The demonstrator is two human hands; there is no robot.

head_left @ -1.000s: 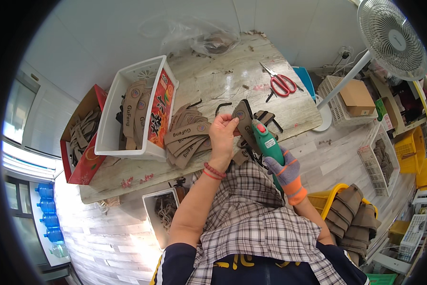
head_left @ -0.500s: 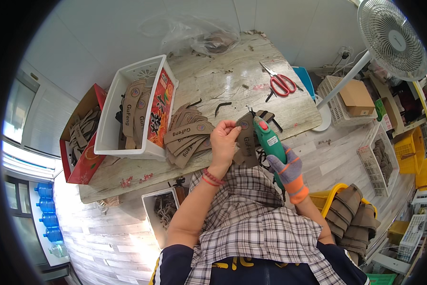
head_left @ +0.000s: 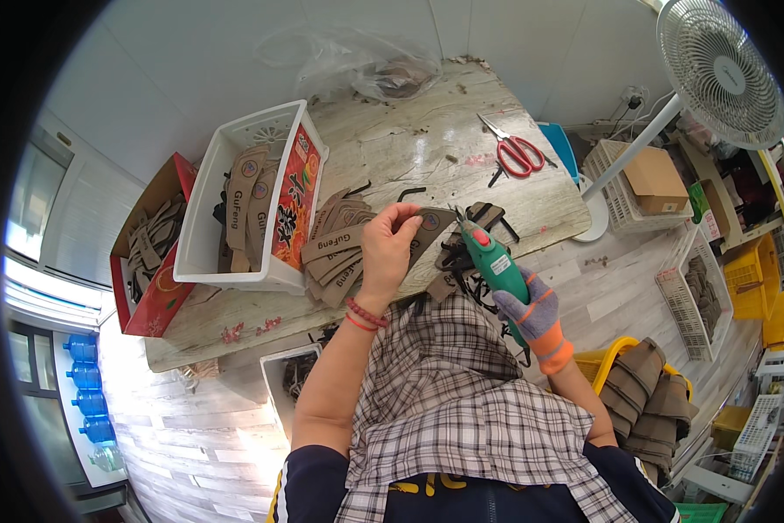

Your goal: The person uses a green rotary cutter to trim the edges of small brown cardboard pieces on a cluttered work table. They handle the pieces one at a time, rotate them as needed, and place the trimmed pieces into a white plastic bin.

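My bare left hand [head_left: 387, 254] pinches a brown fabric strip [head_left: 429, 228] with a round emblem, near the table's front edge. The strip slants up to the right, its end close to the tip of a green handheld electric cutter [head_left: 502, 272]; whether they touch I cannot tell. My right hand [head_left: 538, 318], in a grey and orange glove, is wrapped round the cutter's body. Left of my left hand lies a fanned pile of similar printed strips [head_left: 333, 247]. Between strip and cutter, a bunch of dark straps and brown pieces [head_left: 455, 256] lies at the edge.
A white plastic bin [head_left: 202, 228] with strips and a red box [head_left: 153, 307] stand at the left. Red-handled scissors [head_left: 520, 157] lie at the table's back right. A fan [head_left: 729, 75] rises beyond. A yellow basket [head_left: 594, 366] of brown pieces stands at my right.
My left hand has moved left and slightly up, and the strip has swung from hanging upright to a slant. The cutter's tip has shifted slightly left.
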